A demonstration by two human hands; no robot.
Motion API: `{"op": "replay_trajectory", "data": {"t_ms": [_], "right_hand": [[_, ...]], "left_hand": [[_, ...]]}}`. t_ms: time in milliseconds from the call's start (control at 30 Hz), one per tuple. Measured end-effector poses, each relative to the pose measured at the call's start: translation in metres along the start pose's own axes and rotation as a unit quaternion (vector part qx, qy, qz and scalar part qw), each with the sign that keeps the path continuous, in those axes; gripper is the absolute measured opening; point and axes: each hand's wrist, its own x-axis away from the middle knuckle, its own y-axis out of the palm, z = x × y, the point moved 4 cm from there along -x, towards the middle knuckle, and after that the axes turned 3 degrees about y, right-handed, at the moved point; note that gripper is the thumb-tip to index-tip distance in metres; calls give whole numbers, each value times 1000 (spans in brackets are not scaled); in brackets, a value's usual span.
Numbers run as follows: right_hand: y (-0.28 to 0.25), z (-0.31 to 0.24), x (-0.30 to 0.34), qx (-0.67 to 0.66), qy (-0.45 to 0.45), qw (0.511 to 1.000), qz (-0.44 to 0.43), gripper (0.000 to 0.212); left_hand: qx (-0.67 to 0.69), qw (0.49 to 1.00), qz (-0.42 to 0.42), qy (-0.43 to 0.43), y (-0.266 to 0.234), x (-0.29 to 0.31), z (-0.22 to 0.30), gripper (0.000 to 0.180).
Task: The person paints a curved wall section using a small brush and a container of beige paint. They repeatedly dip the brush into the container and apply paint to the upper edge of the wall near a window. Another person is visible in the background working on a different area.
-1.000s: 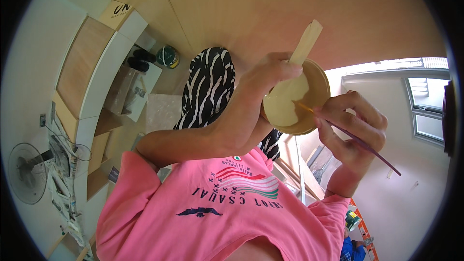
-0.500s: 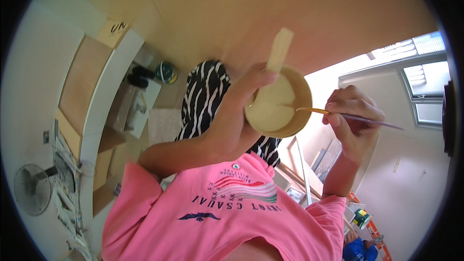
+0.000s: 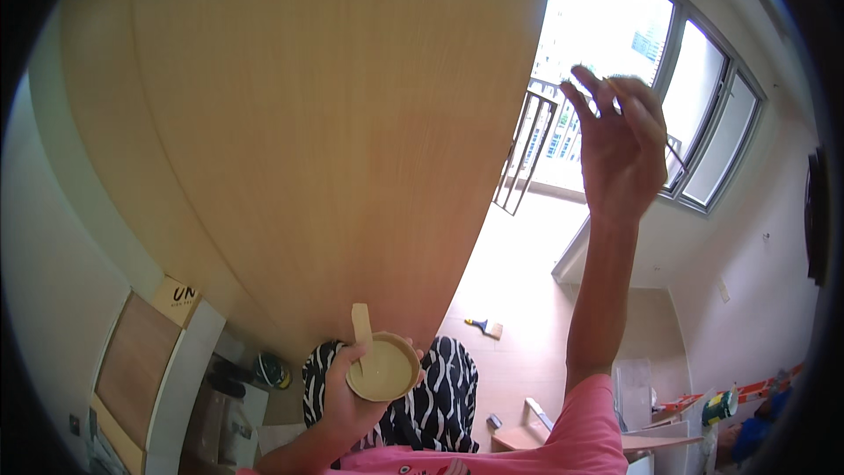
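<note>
Over your lap (image 3: 455,380), your left fingers (image 3: 339,366) clamp cup (image 3: 403,349) and stick (image 3: 361,323): hold level, while right fingers (image 3: 647,110) pinch that slim tool (image 3: 675,157) lightly.

- A tall wooden panel (image 3: 325,141) with straight grain fills the upper middle.
- To its right, strong daylight enters; the pale floor (image 3: 527,286) there looks almost white.
- Grey-framed window (image 3: 702,62), opposite side from the plain left wall (image 3: 57,299).
- Dark metal railing (image 3: 534,163) stands against the brightness.
- White-edged cabinet (image 3: 176,378) at lower left.
</note>
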Motion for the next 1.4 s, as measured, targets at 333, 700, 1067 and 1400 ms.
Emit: {"op": "replay_trajectory", "data": {"t_ms": [333, 700, 1067, 1400], "right_hand": [[-20, 14, -65, 62, -29, 997, -45, 15], [-19, 14, -68, 199, -36, 978, -42, 13], [-14, 4, -73, 286, -27, 956, -60, 13], [-14, 2, -73, 331, -18, 941, -64, 13]], "left_hand": [[-24, 999, 42, 26, 5, 9, 2, 42], [-23, 998, 46, 37, 6, 12, 0, 41], [-18, 998, 54, 36, 8, 14, -2, 41], [-21, 997, 54, 44, 7, 14, -3, 41]]}}
